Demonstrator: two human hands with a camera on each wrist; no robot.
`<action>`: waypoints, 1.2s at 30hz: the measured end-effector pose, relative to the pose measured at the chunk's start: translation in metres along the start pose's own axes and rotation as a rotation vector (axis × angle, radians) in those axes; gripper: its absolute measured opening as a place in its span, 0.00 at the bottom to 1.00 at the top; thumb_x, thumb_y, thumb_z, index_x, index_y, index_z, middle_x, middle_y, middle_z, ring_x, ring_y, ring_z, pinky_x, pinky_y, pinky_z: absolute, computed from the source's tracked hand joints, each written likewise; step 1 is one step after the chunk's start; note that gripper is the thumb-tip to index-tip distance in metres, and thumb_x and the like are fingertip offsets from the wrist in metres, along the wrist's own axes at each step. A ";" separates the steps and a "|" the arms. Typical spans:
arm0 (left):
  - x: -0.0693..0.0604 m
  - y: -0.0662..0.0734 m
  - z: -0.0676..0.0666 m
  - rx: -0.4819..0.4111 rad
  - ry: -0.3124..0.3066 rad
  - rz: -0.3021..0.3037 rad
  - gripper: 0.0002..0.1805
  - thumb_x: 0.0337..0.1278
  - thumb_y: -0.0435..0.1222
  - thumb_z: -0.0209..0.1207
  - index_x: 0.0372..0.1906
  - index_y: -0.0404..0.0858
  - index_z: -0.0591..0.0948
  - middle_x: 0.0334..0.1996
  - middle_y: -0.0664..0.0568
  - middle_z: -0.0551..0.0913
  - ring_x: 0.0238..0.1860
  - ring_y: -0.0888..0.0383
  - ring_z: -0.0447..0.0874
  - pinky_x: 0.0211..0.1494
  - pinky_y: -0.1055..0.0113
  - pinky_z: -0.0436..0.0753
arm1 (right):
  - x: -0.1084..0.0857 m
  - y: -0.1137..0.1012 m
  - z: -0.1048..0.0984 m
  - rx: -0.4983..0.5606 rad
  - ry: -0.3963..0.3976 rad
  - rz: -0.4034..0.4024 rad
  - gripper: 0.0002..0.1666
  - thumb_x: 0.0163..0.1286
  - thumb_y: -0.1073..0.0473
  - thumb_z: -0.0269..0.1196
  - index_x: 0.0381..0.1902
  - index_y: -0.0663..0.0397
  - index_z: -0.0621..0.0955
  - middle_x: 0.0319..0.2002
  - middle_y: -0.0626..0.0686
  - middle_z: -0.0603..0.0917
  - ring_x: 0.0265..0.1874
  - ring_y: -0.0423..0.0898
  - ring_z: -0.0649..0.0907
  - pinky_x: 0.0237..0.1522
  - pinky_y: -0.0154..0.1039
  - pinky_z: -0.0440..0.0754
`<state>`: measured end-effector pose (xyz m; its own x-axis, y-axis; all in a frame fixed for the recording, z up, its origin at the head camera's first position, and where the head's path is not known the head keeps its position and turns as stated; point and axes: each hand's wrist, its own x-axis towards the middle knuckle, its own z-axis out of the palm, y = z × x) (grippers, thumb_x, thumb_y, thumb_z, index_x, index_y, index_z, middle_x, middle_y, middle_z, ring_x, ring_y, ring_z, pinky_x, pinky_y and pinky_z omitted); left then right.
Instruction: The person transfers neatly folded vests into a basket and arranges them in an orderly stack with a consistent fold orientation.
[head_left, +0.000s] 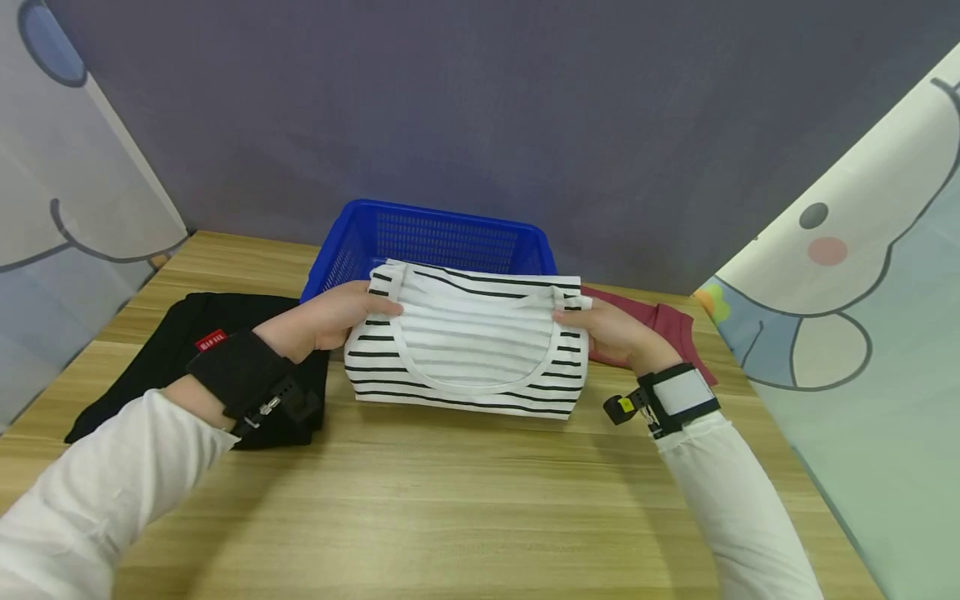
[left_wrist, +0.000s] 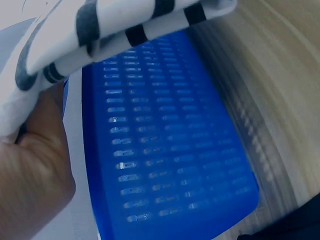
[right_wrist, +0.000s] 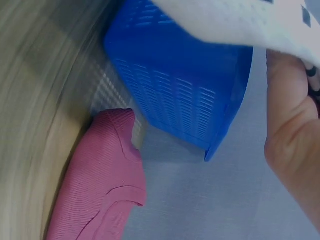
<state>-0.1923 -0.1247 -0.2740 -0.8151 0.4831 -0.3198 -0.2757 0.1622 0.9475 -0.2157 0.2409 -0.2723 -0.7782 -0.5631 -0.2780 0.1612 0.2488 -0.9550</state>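
A folded white shirt with black stripes hangs between both hands in the head view, its round neckline facing up. My left hand pinches its left shoulder, thumb on top. On the opposite shoulder, my right hand grips the cloth the same way. Behind and partly beneath the shirt stands a blue plastic basket, much of it hidden by the cloth. Both wrist views show the shirt raised above the basket's slotted side, the left one and the right one. The fingers under the cloth are hidden.
Black folded clothing with a red label lies on the wooden table at the left, partly under the left forearm. A dark pink garment lies right of the basket. A grey wall rises behind.
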 end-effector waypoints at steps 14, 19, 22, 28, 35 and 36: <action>0.005 0.032 -0.017 0.030 0.035 -0.018 0.14 0.70 0.34 0.46 0.57 0.38 0.65 0.34 0.56 0.82 0.35 0.61 0.84 0.40 0.64 0.82 | 0.017 -0.029 -0.007 -0.006 -0.001 -0.017 0.17 0.77 0.63 0.44 0.60 0.59 0.64 0.40 0.47 0.85 0.38 0.42 0.86 0.40 0.40 0.85; 0.010 0.047 -0.023 0.047 0.061 -0.029 0.14 0.69 0.34 0.47 0.56 0.39 0.65 0.32 0.56 0.83 0.33 0.60 0.85 0.38 0.63 0.83 | 0.022 -0.040 -0.007 -0.015 0.031 -0.003 0.15 0.76 0.63 0.44 0.58 0.56 0.66 0.38 0.47 0.85 0.36 0.42 0.86 0.39 0.39 0.85; 0.015 0.054 -0.027 0.063 0.076 -0.035 0.13 0.69 0.35 0.46 0.55 0.40 0.65 0.32 0.56 0.83 0.32 0.59 0.85 0.38 0.63 0.83 | 0.024 -0.047 -0.009 -0.023 0.046 0.011 0.14 0.76 0.62 0.44 0.57 0.56 0.66 0.36 0.47 0.84 0.35 0.42 0.86 0.38 0.39 0.85; 0.026 0.065 -0.035 0.082 0.128 -0.045 0.09 0.69 0.36 0.47 0.51 0.42 0.65 0.31 0.56 0.81 0.30 0.60 0.84 0.37 0.64 0.83 | 0.036 -0.057 -0.013 0.010 0.098 -0.016 0.12 0.76 0.63 0.45 0.54 0.58 0.69 0.35 0.47 0.84 0.33 0.41 0.86 0.35 0.36 0.85; 0.035 0.078 -0.045 0.099 0.229 -0.125 0.18 0.68 0.40 0.49 0.57 0.38 0.64 0.26 0.58 0.79 0.26 0.62 0.81 0.33 0.66 0.81 | 0.048 -0.071 -0.009 0.010 0.176 -0.015 0.11 0.75 0.61 0.47 0.53 0.55 0.70 0.34 0.48 0.83 0.31 0.42 0.85 0.33 0.37 0.84; 0.037 0.080 -0.047 0.096 0.239 -0.127 0.19 0.68 0.40 0.49 0.59 0.39 0.63 0.27 0.58 0.78 0.26 0.62 0.81 0.33 0.66 0.81 | 0.050 -0.074 -0.009 0.009 0.189 -0.016 0.11 0.75 0.61 0.48 0.53 0.55 0.70 0.34 0.47 0.83 0.30 0.42 0.85 0.33 0.37 0.84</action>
<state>-0.2681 -0.1342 -0.2102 -0.8770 0.2393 -0.4166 -0.3431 0.2952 0.8917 -0.2719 0.2019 -0.2146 -0.8807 -0.4085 -0.2395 0.1529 0.2335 -0.9603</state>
